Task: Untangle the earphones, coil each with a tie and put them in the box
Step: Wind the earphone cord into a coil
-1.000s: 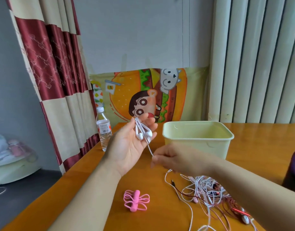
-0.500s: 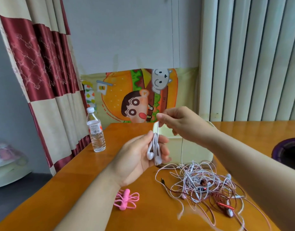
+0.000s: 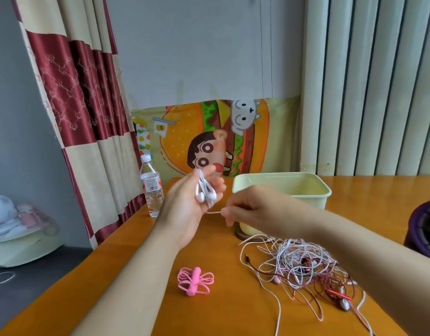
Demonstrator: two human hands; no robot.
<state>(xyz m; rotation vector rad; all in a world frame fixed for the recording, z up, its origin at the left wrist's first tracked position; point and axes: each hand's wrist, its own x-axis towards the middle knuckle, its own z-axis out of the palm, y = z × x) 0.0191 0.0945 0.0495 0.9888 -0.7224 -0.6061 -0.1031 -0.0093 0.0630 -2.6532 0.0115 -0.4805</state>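
Right hand lowered before box, pinching cord; left hand grips earbuds; bottle nearby

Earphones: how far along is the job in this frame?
Done: little. The box shows no earphones inside, and the pink looped bundle may be a tied set or spare ties. In hand: the left hand holds the white earbuds while the right hand pinches their cable. Left: the tangle of white, pink and red cords on the table, plus tying and boxing.
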